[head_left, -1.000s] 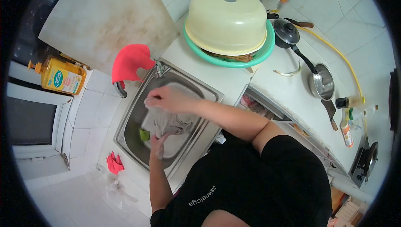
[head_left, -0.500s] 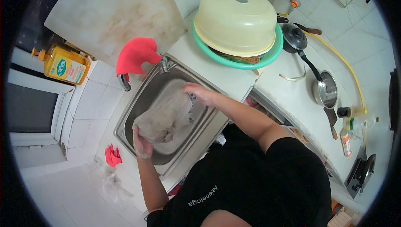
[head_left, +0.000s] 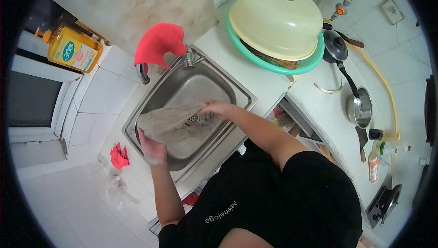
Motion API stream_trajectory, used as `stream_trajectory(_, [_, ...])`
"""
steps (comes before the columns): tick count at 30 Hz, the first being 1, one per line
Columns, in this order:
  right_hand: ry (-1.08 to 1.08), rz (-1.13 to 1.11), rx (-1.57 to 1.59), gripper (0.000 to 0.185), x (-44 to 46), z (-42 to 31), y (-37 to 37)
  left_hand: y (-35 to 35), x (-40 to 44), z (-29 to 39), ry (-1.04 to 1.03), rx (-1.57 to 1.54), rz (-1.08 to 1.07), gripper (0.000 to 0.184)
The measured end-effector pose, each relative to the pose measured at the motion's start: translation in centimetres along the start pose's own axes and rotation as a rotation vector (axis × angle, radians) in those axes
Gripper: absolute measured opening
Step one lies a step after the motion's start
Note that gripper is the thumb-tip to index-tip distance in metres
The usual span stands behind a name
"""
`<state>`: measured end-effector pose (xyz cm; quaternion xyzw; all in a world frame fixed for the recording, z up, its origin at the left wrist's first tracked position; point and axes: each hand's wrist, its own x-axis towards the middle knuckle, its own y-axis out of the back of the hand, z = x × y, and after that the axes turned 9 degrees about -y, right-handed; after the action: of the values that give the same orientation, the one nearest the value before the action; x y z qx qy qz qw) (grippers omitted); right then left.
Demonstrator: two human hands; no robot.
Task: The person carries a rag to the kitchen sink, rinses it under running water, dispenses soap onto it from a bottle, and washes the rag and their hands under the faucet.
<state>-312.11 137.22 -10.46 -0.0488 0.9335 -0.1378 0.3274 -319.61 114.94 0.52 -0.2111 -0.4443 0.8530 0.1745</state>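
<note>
Over the steel sink (head_left: 214, 77), my two hands hold a translucent, greyish plastic bag (head_left: 166, 124) stretched between them. My left hand (head_left: 153, 148) grips the bag's lower left end near the sink's front-left edge; its fingers are partly hidden by the bag. My right hand (head_left: 216, 109) is closed on the other end, above the drain (head_left: 192, 118). What is inside the bag cannot be made out. A faucet (head_left: 189, 60) with a red cloth (head_left: 160, 43) draped on it stands at the sink's back edge.
A yellow soap bottle (head_left: 75, 48) stands at the left. Right of the sink is a green basin (head_left: 273, 68) under a cream cover (head_left: 276, 19). Farther right are a lidded pan (head_left: 335, 46), steel pot (head_left: 360, 108) and knife (head_left: 362, 144). A red cloth (head_left: 119, 156) lies lower left.
My hands have spread the bag out between them, my left hand moving left and my right hand moving right. The green item seen earlier in the sink no longer shows.
</note>
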Motion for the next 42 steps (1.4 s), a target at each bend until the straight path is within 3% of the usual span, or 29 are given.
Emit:
stream_trajectory(1, [0.075,-0.107,0.553,0.059,0.3,0.5,0.4,1.7,0.1,-0.4,0.003,-0.005,0.041,0.045])
stream_trajectory(4, [0.263,-0.166,0.681,0.056,-1.4,-2.9,-2.7,2.1,-0.5,-4.5,0.153,-0.053,0.032,0.05])
stream_trajectory(6, [0.2,0.069,0.389,0.05,0.7,-2.8,-5.4,3.8,-0.2,-6.6,0.187,-0.076,0.104,0.053])
stream_trajectory(7, [0.295,0.245,-0.079,0.048,0.6,-3.1,-7.0,4.7,0.1,-7.4,0.216,-0.095,0.172,0.057])
stream_trajectory(8, [0.378,0.41,-0.554,0.047,0.1,-3.3,-8.7,5.2,1.0,-7.8,0.218,-0.053,-0.016,0.053])
stream_trajectory(9, [0.529,0.447,-0.612,0.045,-0.3,-2.4,-10.7,4.9,0.9,-7.7,0.221,-0.055,-0.013,0.053])
stream_trajectory(10, [0.683,0.481,-0.672,0.043,-0.7,-1.8,-12.1,4.1,0.7,-7.5,0.171,0.047,-0.21,0.05])
stream_trajectory(11, [0.683,0.476,-0.676,0.043,-1.4,-2.5,-12.6,3.6,0.6,-7.4,0.114,0.15,-0.405,0.047])
stream_trajectory(12, [0.527,0.438,-0.773,0.041,-2.4,-3.7,-13.0,3.5,1.0,-7.8,0.105,0.148,-0.404,0.047])
stream_trajectory(13, [0.369,0.393,-0.87,0.039,-2.9,-4.4,-13.1,3.3,1.5,-8.7,0.139,0.13,-0.273,0.047])
stream_trajectory(15, [0.151,0.623,-0.817,0.039,1.5,-4.6,-9.3,3.2,2.7,-10.7,0.206,0.088,-0.002,0.046])
stream_trajectory(17, [0.211,0.708,-0.711,0.04,2.6,-5.1,-6.5,4.1,3.7,-11.3,0.269,0.048,0.267,0.046])
stream_trajectory(18, [0.215,0.696,-0.717,0.04,2.7,-4.5,-7.0,5.4,4.0,-11.3,0.258,0.045,0.273,0.046])
stream_trajectory(20, [0.284,0.758,-0.737,0.04,2.7,-3.3,-8.2,7.1,4.4,-10.9,0.227,0.121,0.022,0.041])
stream_trajectory(23, [0.265,0.776,-0.72,0.04,3.3,-3.2,-8.4,7.6,4.7,-8.8,0.395,-0.027,0.165,0.034])
stream_trajectory(26, [0.226,0.82,-0.683,0.039,3.3,-2.8,-8.3,5.4,3.6,-9.7,0.36,-0.078,0.29,0.034])
stream_trajectory(28, [0.084,0.646,-0.566,0.042,4.1,-3.7,-5.8,5.2,4.3,-9.9,0.288,-0.04,0.291,0.036])
stream_trajectory(30, [0.113,0.648,-0.509,0.046,4.7,-3.2,-4.0,4.4,4.6,-9.2,0.226,-0.01,0.294,0.039])
stream_trajectory(32, [0.143,0.643,-0.466,0.051,4.4,-2.6,-1.9,2.6,4.4,-7.2,0.26,0.265,0.3,0.039])
stream_trajectory(33, [0.325,0.422,-0.466,0.057,3.8,-2.4,-0.7,1.7,4.3,-6.7,0.256,0.26,0.304,0.039])
stream_trajectory(34, [0.498,0.194,-0.457,0.063,3.6,-2.1,-0.2,1.1,4.1,-6.3,0.255,0.541,0.304,0.04])
stream_trajectory(35, [0.498,0.191,-0.459,0.063,3.1,-2.6,-0.7,0.8,4.1,-6.1,0.25,0.826,0.296,0.04])
stream_trajectory(36, [0.303,0.049,-0.502,0.067,2.1,-3.7,-1.5,0.9,4.3,-6.0,0.248,0.824,0.296,0.04])
stream_trajectory(37, [0.107,-0.092,-0.538,0.07,1.6,-4.4,-2.0,1.2,4.5,-5.8,0.294,1.032,0.211,0.042])
stream_trajectory(38, [0.108,-0.092,-0.539,0.07,1.7,-4.7,-1.7,1.7,4.7,-5.5,0.34,1.24,0.121,0.044])
stream_trajectory(39, [0.02,-0.035,-0.751,0.067,2.1,-5.1,-1.3,2.8,5.0,-5.3,0.34,1.241,0.12,0.044])
stream_trajectory(40, [-0.071,0.024,-0.96,0.063,2.3,-5.3,-1.0,4.5,5.4,-5.1,0.255,1.231,0.107,0.048])
stream_trajectory(41, [-0.07,0.026,-0.954,0.063,2.9,-4.4,-0.8,5.4,5.4,-5.0,0.173,1.223,0.092,0.052])
stream_trajectory(42, [0.14,0.154,-0.858,0.057,3.6,-3.2,-0.6,4.9,4.9,-5.0,0.176,1.226,0.09,0.052])
